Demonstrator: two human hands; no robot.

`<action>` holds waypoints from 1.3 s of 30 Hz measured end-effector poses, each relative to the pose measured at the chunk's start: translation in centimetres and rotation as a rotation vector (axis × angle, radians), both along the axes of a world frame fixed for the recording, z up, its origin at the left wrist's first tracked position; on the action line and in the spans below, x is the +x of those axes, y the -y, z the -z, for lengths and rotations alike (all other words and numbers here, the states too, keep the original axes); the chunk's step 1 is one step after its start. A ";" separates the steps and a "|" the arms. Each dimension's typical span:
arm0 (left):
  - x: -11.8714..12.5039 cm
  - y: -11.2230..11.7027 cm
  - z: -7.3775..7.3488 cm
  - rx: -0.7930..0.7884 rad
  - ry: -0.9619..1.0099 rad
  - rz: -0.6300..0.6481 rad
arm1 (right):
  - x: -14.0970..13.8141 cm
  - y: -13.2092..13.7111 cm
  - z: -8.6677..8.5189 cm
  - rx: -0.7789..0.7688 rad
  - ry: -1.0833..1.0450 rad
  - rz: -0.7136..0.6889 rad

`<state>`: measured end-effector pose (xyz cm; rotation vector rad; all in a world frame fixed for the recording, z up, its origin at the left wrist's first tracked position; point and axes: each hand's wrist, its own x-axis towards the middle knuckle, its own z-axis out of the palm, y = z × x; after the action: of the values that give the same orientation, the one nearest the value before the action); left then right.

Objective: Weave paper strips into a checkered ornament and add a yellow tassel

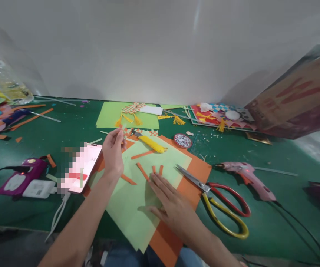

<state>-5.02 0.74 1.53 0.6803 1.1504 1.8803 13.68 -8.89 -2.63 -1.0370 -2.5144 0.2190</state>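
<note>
Two short orange paper strips stand near frame centre on a light green paper sheet, their long axes running almost straight up the frame, side by side and just apart. The right hand is laid flat on the green sheet directly below them, fingers extended and slightly spread, the fingertips just short of the lower ends of the strips, nothing pinched; contact with the strips themselves cannot be told. A third orange strip lies just left of the pair, tilted from upper left to lower right, and a longer one lies further left below the left wrist. The left hand is raised left of centre, thumb and fingers pressed together on a small woven orange-and-green paper piece held at the fingertips, up and left of the strips. So the right hand is the nearer one to the upright pair, which lies just ahead of its fingertips. The green sheet rests on an orange paper sheet on a dark green table mat. Red-and-yellow-handled scissors lie right of the right hand, blades pointing up-left; a pink glue gun lies further right. A pink phone lies at left.
</note>
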 end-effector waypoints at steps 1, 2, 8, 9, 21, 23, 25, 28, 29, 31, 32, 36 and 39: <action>0.0 0.0 0.1 -0.003 0.011 0.000 | -0.1 0.0 -0.4 -0.020 -0.034 -0.058; 0.0 0.0 0.1 -0.011 0.022 0.002 | -0.2 0.0 -0.7 -0.041 -0.071 -0.105; -0.1 0.1 0.0 -0.051 0.069 0.016 | -0.6 -1.2 -0.6 -0.047 -0.088 0.133; -0.1 0.2 0.0 -0.048 0.073 0.015 | -0.9 -1.1 -0.3 -0.026 -0.047 0.175; 0.6 1.2 0.9 -0.164 -0.679 0.357 | -5.4 3.9 -1.4 0.063 -0.135 -0.209; 0.5 2.6 1.0 -0.162 -0.775 0.362 | -3.9 3.0 -2.1 0.085 -0.224 -0.137; 0.1 4.6 1.3 -0.120 -1.083 0.342 | -2.3 1.9 -2.5 0.100 -0.269 -0.051; -0.6 7.8 2.3 -0.081 -1.625 0.279 | -0.7 0.8 -2.6 0.100 -0.268 0.061; -0.8 8.8 2.8 -0.084 -1.745 0.252 | -0.5 0.5 -2.5 0.090 -0.246 0.075; -1.2 10.5 3.6 -0.066 -1.905 0.210 | -0.7 0.3 -1.9 0.065 -0.171 0.058; -1.4 11.2 3.9 -0.045 -1.943 0.185 | -0.9 0.3 -1.5 0.063 -0.129 0.035; -2.7 13.3 4.4 0.025 -1.974 0.147 | -1.9 0.3 -0.5 0.091 -0.030 -0.030; -3.8 13.9 4.0 0.067 -1.927 0.127 | -2.5 -0.1 -1.0 0.074 -0.018 -0.059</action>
<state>-8.81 -13.12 -2.45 2.7107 1.8811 0.6550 11.21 -8.76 -1.65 -0.9293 -2.5185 0.1510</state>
